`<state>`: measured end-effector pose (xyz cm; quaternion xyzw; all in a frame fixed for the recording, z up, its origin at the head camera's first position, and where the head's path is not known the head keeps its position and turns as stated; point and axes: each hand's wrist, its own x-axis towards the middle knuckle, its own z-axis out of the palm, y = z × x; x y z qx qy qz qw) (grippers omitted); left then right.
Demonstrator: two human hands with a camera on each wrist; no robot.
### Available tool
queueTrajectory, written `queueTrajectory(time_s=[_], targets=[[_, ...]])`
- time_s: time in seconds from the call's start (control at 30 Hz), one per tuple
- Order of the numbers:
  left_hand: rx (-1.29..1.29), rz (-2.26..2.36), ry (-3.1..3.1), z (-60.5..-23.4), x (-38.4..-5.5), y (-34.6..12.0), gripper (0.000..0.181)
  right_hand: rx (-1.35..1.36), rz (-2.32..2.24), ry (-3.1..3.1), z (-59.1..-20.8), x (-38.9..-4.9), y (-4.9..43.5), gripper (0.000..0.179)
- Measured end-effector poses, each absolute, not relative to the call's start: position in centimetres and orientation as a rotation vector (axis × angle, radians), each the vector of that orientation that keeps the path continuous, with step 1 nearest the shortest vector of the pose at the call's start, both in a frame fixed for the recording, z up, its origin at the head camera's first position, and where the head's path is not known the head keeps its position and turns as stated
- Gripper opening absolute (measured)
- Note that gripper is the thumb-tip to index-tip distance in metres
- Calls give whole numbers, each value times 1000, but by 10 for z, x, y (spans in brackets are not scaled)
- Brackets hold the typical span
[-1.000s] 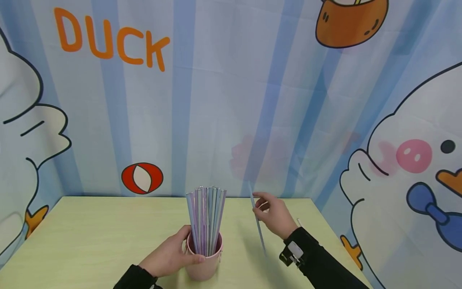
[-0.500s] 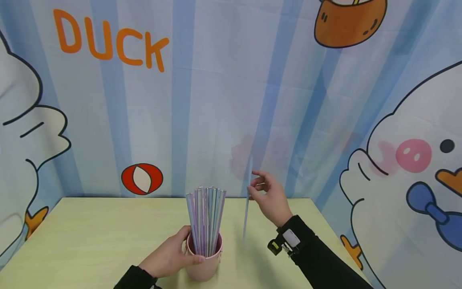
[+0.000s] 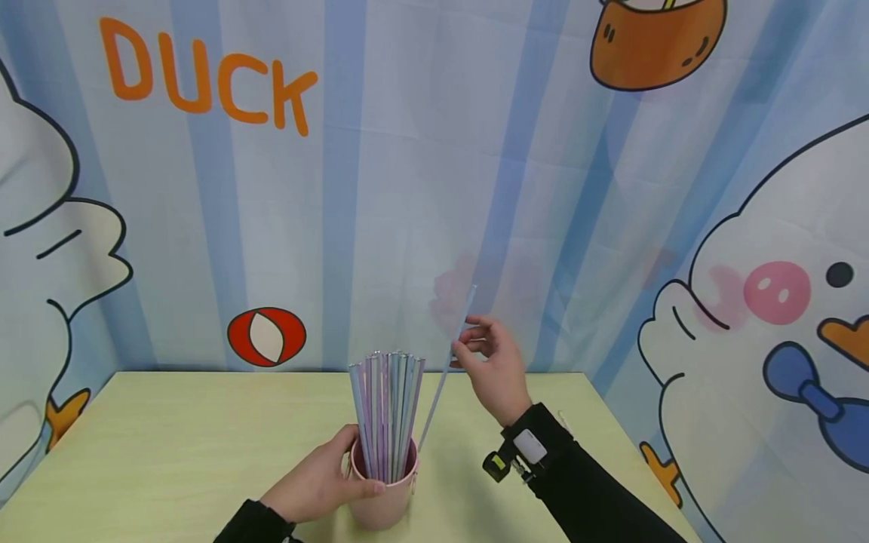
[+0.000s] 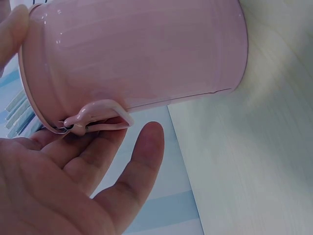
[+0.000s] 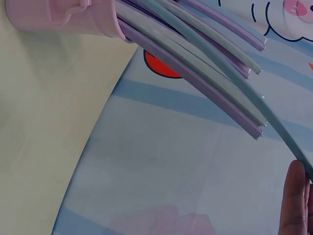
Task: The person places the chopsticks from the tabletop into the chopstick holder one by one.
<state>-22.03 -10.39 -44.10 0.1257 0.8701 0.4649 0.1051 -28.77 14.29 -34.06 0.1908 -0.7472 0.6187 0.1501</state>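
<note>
My left hand [image 3: 319, 479] grips a small pink metal bucket [image 3: 382, 509] by its rim, thumb across the near side. Several purple, blue and silvery straws [image 3: 387, 415] stand bunched upright in it. Between the thumb and fingers of my right hand [image 3: 495, 369] is a single light-blue straw [image 3: 437, 396]. It leans, its upper end to the right and its lower end beside the bucket's right rim; whether that end touches the rim I cannot tell. In the left wrist view, fingers lie by the bucket's folded handle [image 4: 102, 115].
A pale wooden table [image 3: 204, 437] lies under the bucket. Behind it hangs a light-blue striped cloth [image 3: 421, 188] printed with ducks and lettering. A wrist camera [image 3: 498, 466] is strapped on the right sleeve.
My right hand has risen and then moved left toward the bucket with the straw, whose lower end has swung left. The left hand and bucket have stayed in place.
</note>
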Motion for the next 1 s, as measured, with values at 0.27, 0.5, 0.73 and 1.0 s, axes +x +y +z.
queueTrajectory(time_s=[0.27, 0.5, 0.73, 1.0], targets=[[359, 1374, 2559, -441, -221, -104, 96, 583, 1817, -2163, -354, -287, 131, 43], [355, 1368, 2561, -441, -221, -104, 98, 586, 1757, -2212, -364, -284, 125, 41], [371, 1371, 2557, -442, -221, -104, 97, 585, 1717, -2266, -377, -282, 123, 38], [367, 1384, 2555, -441, -221, -105, 98, 607, 1709, -2307, -391, -280, 119, 37]])
